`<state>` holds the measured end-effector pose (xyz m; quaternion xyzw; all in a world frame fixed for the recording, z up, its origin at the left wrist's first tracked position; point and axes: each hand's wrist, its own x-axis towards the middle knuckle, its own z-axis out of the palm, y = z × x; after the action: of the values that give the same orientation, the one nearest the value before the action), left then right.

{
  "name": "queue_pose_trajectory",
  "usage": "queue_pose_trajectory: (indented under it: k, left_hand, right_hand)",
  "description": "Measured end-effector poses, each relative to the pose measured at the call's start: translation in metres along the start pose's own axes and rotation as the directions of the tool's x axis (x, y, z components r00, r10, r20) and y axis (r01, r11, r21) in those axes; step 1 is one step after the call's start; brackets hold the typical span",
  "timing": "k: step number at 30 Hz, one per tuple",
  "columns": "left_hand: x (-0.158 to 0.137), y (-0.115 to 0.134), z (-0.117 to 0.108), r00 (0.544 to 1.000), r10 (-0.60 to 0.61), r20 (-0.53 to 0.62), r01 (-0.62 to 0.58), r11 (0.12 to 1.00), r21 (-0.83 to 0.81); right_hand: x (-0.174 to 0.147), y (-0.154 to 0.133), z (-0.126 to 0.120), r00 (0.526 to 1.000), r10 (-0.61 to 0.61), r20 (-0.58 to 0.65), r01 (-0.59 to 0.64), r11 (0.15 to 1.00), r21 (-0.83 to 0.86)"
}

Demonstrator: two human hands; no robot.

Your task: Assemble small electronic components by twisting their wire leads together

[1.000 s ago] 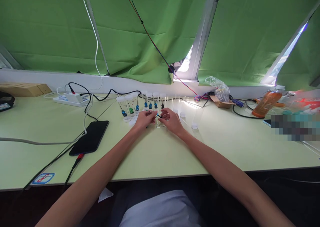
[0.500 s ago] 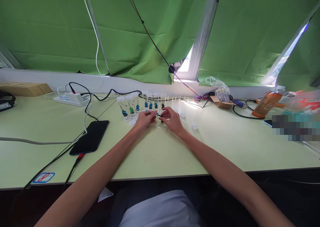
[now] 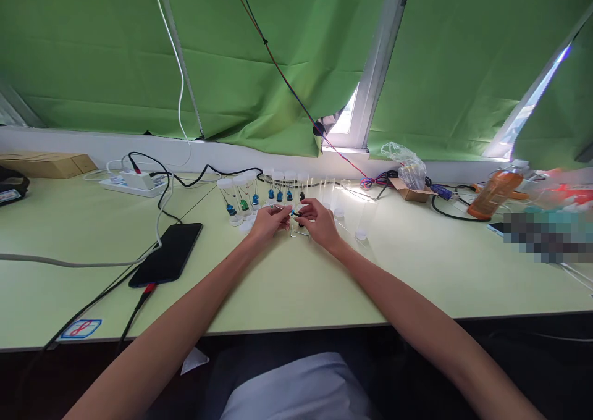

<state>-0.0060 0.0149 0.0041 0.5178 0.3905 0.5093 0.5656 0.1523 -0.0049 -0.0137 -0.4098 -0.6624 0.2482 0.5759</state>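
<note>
My left hand [image 3: 269, 222] is closed, its fingertips pinching a small blue piece [image 3: 292, 213] with a thin rod along the fingers. My right hand [image 3: 319, 222] is also closed, with thumb and fingers on a small black piece [image 3: 298, 215] that meets the blue one. The exact kind of these pieces is too small to make out. Just below the fingertips, thin bent metal rods [image 3: 302, 234] lie on the table. Behind my left hand stand several clear tubes with white caps, holding blue pieces [image 3: 231, 210] and a green piece [image 3: 243, 204] on thin stems.
Right of my hands are clear tubes, one with a white cap [image 3: 361, 235]. A black phone [image 3: 169, 254] and cables lie left, near a white power strip [image 3: 139, 185]. An open cardboard box [image 3: 411, 189] and an orange bottle [image 3: 495, 191] are at the right.
Both hands stay almost in place. The blue and black pieces between the fingertips have shifted very slightly; nothing has been let go.
</note>
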Motion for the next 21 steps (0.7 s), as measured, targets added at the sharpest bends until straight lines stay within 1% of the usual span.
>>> queue_pose_trajectory:
  k: [5,10,16,21]
  left_hand:
    - [-0.0007,0.0,0.0003,1.0,0.007,0.014,-0.007,1.0,-0.024]
    - [-0.0025,0.0018,0.0016,1.0,-0.006,0.004,0.006,0.999,-0.044]
    - [-0.0028,0.0002,0.0018,0.999,0.018,0.033,-0.016,0.997,-0.07]
    - [-0.0035,0.0013,0.0025,0.999,0.007,0.035,-0.003,0.995,-0.095]
  right_hand:
    - [0.0,0.0013,0.0004,1.0,0.023,-0.018,-0.022,0.999,0.039]
    - [-0.0012,-0.0019,0.0002,0.999,0.043,-0.013,-0.042,0.994,0.098]
    - [-0.0017,-0.0071,-0.0003,0.998,0.064,-0.022,-0.06,0.989,0.137]
    - [-0.0003,-0.0045,-0.0001,0.997,0.078,-0.021,-0.074,0.985,0.153]
